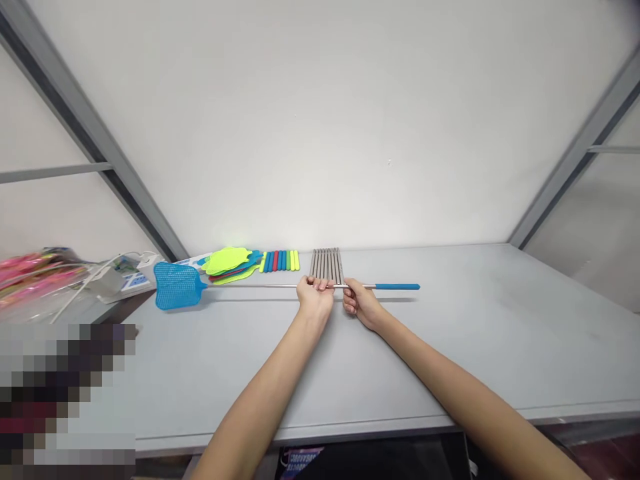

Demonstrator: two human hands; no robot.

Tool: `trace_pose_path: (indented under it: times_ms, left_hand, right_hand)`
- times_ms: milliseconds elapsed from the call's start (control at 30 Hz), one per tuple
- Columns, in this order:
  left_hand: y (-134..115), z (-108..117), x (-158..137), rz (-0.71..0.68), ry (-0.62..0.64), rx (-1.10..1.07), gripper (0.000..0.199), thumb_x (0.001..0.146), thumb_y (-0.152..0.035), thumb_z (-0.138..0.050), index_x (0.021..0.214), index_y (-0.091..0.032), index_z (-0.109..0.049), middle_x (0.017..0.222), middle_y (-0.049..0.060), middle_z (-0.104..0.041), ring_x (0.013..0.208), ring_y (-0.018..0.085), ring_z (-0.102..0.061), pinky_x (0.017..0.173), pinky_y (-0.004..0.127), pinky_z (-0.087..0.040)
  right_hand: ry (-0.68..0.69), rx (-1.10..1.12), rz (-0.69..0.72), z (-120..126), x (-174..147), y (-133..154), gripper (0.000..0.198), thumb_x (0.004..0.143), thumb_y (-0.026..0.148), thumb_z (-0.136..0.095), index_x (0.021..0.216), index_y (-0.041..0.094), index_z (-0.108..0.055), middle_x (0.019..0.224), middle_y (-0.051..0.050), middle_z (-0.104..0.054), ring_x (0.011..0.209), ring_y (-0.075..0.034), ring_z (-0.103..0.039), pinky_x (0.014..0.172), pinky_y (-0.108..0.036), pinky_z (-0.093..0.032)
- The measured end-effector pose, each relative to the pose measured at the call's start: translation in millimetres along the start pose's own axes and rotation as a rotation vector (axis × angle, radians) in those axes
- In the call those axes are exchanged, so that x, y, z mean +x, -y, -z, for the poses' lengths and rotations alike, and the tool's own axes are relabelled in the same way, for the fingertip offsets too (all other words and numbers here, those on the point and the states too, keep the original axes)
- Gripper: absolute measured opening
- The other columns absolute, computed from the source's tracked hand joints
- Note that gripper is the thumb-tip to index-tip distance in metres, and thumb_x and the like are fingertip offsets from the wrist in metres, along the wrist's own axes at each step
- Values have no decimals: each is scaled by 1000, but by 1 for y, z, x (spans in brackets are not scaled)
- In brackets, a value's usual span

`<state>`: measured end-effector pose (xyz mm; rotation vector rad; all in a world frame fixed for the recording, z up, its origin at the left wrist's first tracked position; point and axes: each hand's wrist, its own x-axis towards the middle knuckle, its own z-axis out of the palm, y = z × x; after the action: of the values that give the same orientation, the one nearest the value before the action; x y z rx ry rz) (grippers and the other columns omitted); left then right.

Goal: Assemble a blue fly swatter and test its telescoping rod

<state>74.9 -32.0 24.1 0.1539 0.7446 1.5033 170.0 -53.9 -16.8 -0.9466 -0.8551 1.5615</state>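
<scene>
A long fly swatter [250, 286] lies level across the view, a little above the table. Its blue mesh head [177, 287] points left and its blue grip [397, 287] points right. Closed round the middle of the thin metal shaft is my left hand [316, 293], palm turned up. My right hand [359, 300] pinches the shaft just right of it, near the grip. Behind my hands, several metal rods [325, 263] stand in a row on the table. To their left is a row of coloured handles [280, 261] in blue, red and yellow-green.
A pile of yellow-green, blue and red swatter heads [227, 261] lies at the back left. Beyond it are a power strip [135, 283] with cables and pink items in clear plastic [35, 277]. The grey table [490, 333] meets a white wall; metal posts [575, 147] rise at both sides.
</scene>
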Motion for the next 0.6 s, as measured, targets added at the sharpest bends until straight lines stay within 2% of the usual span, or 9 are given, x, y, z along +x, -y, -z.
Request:
trace_pose_path:
  times_ms: [67, 100, 167, 200, 267, 333, 600]
  left_hand:
    - [-4, 0, -2, -10, 9, -55, 28, 84, -30, -46, 106, -13, -49, 102, 7, -53, 84, 16, -54, 71, 34, -47]
    - [-5, 1, -3, -16, 15, -77, 27, 84, -31, -45, 103, -13, -50, 97, 6, -54, 79, 14, -55, 67, 31, -47]
    - [-7, 4, -5, -24, 36, -112, 23, 85, -32, -43, 91, -11, -52, 78, 1, -54, 61, 9, -52, 55, 24, -45]
    - [-6, 6, -7, -26, 51, -125, 24, 86, -32, -40, 80, -11, -52, 65, -2, -50, 50, 7, -46, 49, 21, -41]
    - [-5, 8, -10, -26, 88, -143, 34, 88, -27, -33, 58, -14, -42, 44, -7, -32, 35, 5, -30, 40, 20, -32]
    - [-4, 9, -15, -25, 133, -154, 38, 86, -22, -29, 49, -17, -30, 38, -8, -18, 31, 6, -21, 38, 21, -28]
    - [-7, 5, -26, 4, 257, -146, 33, 81, -20, -36, 49, -18, -27, 36, -8, -16, 31, 6, -19, 40, 22, -24]
  right_hand:
    - [33, -1, 2, 1, -2, 0, 23, 84, 33, -47, 89, 12, -55, 78, -2, -57, 61, -10, -54, 54, -25, -46]
    - [50, 1, 5, 2, -2, 1, 27, 82, 37, -49, 73, 12, -55, 59, 2, -52, 46, -7, -47, 43, -20, -40]
    - [91, 5, 12, 2, -3, 1, 36, 76, 42, -54, 55, 15, -46, 41, 7, -36, 34, -4, -34, 34, -17, -27]
    - [108, 9, 18, 2, -3, 1, 38, 74, 43, -56, 51, 16, -42, 38, 8, -31, 32, -4, -31, 32, -17, -23]
    - [135, 18, 41, 2, -4, 1, 40, 72, 44, -57, 49, 17, -38, 36, 9, -28, 31, -4, -28, 32, -18, -19]
    - [151, 26, 70, 2, -6, 2, 41, 72, 44, -57, 49, 18, -36, 36, 9, -27, 32, -4, -27, 33, -19, -18]
    - [176, 5, 134, -4, -19, 7, 36, 69, 42, -60, 54, 18, -40, 40, 9, -29, 34, -4, -26, 35, -20, -16]
